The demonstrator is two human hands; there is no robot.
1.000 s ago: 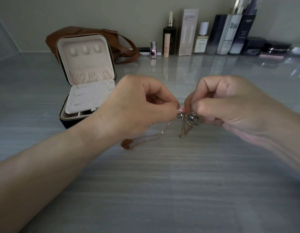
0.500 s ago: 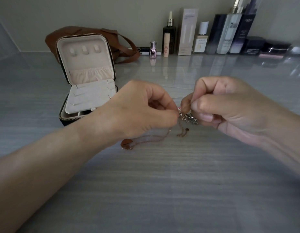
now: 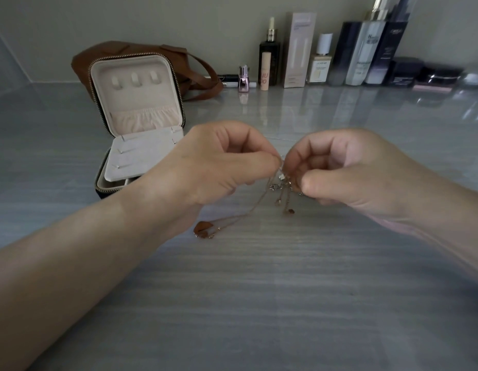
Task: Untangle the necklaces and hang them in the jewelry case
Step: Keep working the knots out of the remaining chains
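A knot of tangled necklaces (image 3: 282, 184), silver and rose-gold, hangs between my hands a little above the grey table. My left hand (image 3: 221, 164) pinches a thin chain at the knot's left side. My right hand (image 3: 342, 167) pinches the knot from the right, fingers curled. One rose-gold chain trails down-left to a brown pendant (image 3: 203, 229) lying on the table. Two short ends with small charms (image 3: 288, 211) dangle under the knot. The jewelry case (image 3: 137, 113) stands open at the left, its lid upright with three hooks and a pink pocket.
A brown leather bag (image 3: 197, 73) lies behind the case. A row of cosmetic bottles and boxes (image 3: 347, 54) lines the back wall, with dark jars (image 3: 425, 73) at the far right. The grey table (image 3: 259, 303) stretches toward me.
Both hands have lifted slightly and drawn a little apart. The knot has loosened, and chain ends with charms now hang lower beneath it. The brown pendant stays on the table.
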